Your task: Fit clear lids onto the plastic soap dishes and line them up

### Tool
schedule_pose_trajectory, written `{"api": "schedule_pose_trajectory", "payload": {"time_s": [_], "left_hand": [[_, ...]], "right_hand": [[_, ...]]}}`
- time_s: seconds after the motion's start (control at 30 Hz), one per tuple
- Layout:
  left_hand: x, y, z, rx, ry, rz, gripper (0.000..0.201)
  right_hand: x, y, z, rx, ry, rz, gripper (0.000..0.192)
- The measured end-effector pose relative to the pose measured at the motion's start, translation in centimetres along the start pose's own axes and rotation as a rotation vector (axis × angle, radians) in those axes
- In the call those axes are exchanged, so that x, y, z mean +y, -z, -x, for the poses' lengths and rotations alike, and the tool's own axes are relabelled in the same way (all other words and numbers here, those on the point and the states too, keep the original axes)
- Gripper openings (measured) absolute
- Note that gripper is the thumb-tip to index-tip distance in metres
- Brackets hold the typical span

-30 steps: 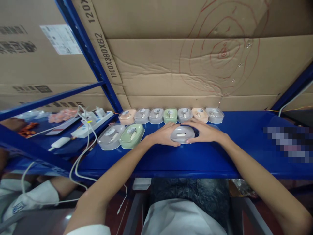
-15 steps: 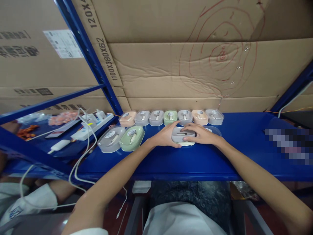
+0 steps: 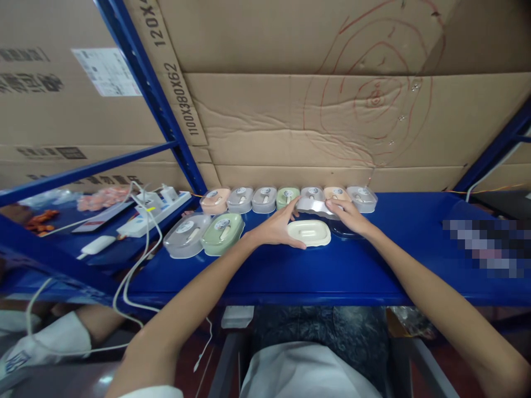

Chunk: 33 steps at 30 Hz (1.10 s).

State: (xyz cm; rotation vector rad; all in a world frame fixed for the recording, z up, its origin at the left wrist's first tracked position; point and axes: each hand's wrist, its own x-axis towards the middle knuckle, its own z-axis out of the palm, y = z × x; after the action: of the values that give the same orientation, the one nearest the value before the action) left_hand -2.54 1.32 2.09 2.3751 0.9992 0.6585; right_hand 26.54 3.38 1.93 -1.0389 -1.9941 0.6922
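Well to the left of the cream base (image 3: 309, 232), a white power strip (image 3: 155, 215) is lying on a side shelf, with white cables trailing down from it. Closer, but apart from the base on its left, 1 gray container (image 3: 187, 235) and 1 green container (image 3: 223, 232) are sitting side by side on the blue table (image 3: 265, 276). Behind the base, a row of 7 lidded containers (image 3: 287, 197) is standing along the cardboard.

Just at the base's left end, the left hand (image 3: 279, 228) is curving inward, its grip spreading apart, thumb along the near edge and fingers reaching past the far side. Whether it is touching the base or the gray shell, I cannot tell.

The base itself is lying flat on the table, its long axis running left to right; of the 2 hands, the left is being the nearer. Behind the base and raised, the gray shell (image 3: 313, 207) is tilting, its long axis running roughly parallel to the base's. That offset, shell beyond base rather than over it, is seemingly mattering most.

Behind the base's right end, the right hand (image 3: 350, 217) is clamping the shell's right end between thumb and fingers. Just right of the base, a dark-looking oval cover (image 3: 345, 231) is lying partly beneath that hand.
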Motion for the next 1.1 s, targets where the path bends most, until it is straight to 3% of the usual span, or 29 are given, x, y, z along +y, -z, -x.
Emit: {"api": "schedule_pose_trajectory", "payload": {"time_s": [0.27, 0.47, 0.63, 0.97, 1.1], "left_hand": [[-1.6, 0.2, -0.3, -0.032, -0.02, -0.04, 0.153], [-1.1, 0.6, -0.1, 0.019, -0.007, 0.004, 0.136], [-1.5, 1.3, 0.1, -0.088, -0.006, -0.057, 0.137], [-1.5, 2.0, 0.2, -0.197, -0.006, -0.134, 0.111], [-2.0, 2.4, 0.2, -0.206, -0.005, -0.086, 0.121]], "right_hand": [[0.4, 0.0, -0.2, -0.017, -0.133, -0.154, 0.074], [0.2, 0.0, -0.2, -0.008, -0.125, -0.159, 0.078], [-0.1, 0.1, -0.1, 0.004, -0.112, -0.079, 0.078], [-0.3, -0.3, 0.2, -0.008, 0.09, 0.073, 0.066], [-0.4, -0.5, 0.3, -0.009, 0.195, 0.1, 0.059]]}}
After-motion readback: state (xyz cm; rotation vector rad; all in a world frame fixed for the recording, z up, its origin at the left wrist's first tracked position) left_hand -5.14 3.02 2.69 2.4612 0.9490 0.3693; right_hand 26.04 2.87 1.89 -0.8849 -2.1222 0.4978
